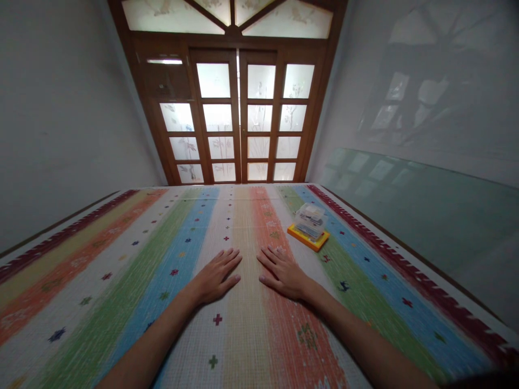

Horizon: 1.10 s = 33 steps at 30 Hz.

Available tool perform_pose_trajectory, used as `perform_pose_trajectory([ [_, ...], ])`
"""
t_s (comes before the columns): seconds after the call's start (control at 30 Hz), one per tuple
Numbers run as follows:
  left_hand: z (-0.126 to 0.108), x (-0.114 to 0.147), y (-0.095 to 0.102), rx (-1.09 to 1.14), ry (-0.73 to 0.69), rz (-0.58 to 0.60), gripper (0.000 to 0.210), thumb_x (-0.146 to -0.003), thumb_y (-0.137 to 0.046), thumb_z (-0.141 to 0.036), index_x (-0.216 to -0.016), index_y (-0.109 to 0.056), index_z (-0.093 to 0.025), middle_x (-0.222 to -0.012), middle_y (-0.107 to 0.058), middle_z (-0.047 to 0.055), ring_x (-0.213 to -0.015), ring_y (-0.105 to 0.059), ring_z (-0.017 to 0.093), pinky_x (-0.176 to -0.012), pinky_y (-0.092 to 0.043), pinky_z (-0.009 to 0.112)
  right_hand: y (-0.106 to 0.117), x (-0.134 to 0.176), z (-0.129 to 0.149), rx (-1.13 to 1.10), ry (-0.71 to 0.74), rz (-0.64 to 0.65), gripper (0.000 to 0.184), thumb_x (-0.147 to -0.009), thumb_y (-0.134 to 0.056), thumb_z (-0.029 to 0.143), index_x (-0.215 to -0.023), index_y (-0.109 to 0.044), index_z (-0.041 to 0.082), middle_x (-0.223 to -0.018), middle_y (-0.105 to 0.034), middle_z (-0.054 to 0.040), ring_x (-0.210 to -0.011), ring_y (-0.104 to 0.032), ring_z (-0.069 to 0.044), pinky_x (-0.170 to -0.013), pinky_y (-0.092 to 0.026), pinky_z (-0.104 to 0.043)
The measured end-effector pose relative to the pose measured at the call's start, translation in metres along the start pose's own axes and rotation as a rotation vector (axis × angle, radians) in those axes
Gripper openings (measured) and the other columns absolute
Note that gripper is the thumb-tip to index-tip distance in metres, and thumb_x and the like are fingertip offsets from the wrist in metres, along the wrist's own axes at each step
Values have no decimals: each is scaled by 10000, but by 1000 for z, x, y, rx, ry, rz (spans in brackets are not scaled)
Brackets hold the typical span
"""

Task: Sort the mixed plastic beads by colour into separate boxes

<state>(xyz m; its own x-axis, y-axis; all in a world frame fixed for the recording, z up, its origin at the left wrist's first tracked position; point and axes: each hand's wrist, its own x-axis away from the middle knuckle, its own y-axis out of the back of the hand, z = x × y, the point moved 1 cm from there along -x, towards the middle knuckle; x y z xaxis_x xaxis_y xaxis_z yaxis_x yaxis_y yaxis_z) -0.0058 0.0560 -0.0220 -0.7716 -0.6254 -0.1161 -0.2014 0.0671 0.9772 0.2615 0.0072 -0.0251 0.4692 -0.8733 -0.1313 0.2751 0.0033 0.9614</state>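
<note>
My left hand [217, 276] lies palm down on the striped tablecloth [243, 335], its fingers stretched forward and the thumb apart. Across a narrow strip of cloth, my right hand [283, 273] rests flat in the same way. Neither hand holds anything. Just beyond my right hand and to its right is a clear plastic case [311, 216] with small dark and metallic items inside, too small to name. It sits on an orange-yellow tray-like base [320, 243], apart from my fingers.
Wooden double doors [239, 119] with frosted panes stand past the table's far edge. A white wall [60, 108] runs along the left. On the right, a pale green glass-like panel [413, 210] leans by the wall, near the table edge.
</note>
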Motion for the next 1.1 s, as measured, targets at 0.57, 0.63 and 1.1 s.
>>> perform_pose_trajectory([
  [0.57, -1, -1, 0, 16, 9, 10, 642, -1025, -300, -566, -1545, -337, -191, -1614, -289, 117, -1512, -239, 260, -1244, -200, 490, -8, -1, -5, 48, 27, -43, 627, -1029, -336, 539, -1536, -400, 177, -1604, -313, -158, -1500, -260, -304, -1214, -208, -541],
  [0.63, -1, -1, 1, 17, 12, 17, 643, -1026, -299, -564, -1542, -343, -183, -1613, -289, 122, -1512, -237, 262, -1244, -200, 490, -8, -1, -6, 52, 28, -44, 624, -1028, -340, 535, -1533, -407, 176, -1604, -313, -159, -1500, -260, -305, -1213, -208, -546],
  [1.1, -1, -2, 0, 27, 19, 14, 649, -1021, -293, -579, -1538, -354, -192, -1612, -293, 115, -1512, -242, 261, -1241, -204, 488, -3, -1, -2, 55, 16, -16, 650, -1025, -330, 553, -1528, -412, 149, -1606, -301, -170, -1498, -261, -315, -1217, -198, -540],
])
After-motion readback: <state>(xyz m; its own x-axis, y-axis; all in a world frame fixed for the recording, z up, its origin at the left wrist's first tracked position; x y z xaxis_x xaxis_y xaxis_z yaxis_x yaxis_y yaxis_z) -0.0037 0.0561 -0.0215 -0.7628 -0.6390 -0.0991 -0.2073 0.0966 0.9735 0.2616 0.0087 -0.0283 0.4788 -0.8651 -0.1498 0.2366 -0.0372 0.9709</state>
